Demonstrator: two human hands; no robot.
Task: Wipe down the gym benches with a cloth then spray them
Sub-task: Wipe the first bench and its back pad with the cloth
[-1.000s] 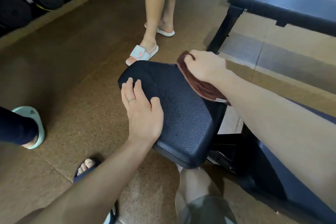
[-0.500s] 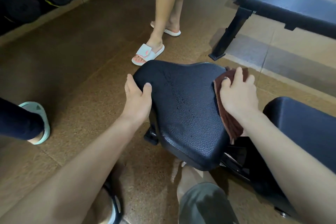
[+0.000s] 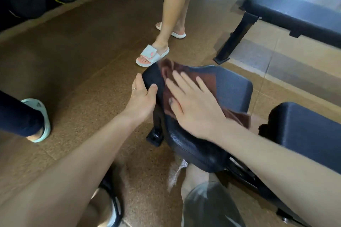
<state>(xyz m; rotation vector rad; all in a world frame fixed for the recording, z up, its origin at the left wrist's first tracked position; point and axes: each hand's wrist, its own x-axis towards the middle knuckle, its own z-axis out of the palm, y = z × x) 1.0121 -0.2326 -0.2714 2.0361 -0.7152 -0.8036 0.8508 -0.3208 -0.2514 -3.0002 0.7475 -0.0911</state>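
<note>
Head view: brown cloth spread flat on black bench pad.

cloth partly under blurred right hand, far bench cropped

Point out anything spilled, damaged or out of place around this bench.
A pale wet-looking streak marks the brown floor just below the seat pad, beside the person's knee. Nothing else stands out; the pad looks intact.

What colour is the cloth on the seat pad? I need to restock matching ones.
Reddish brown cloth, under the right hand; head view.
</note>
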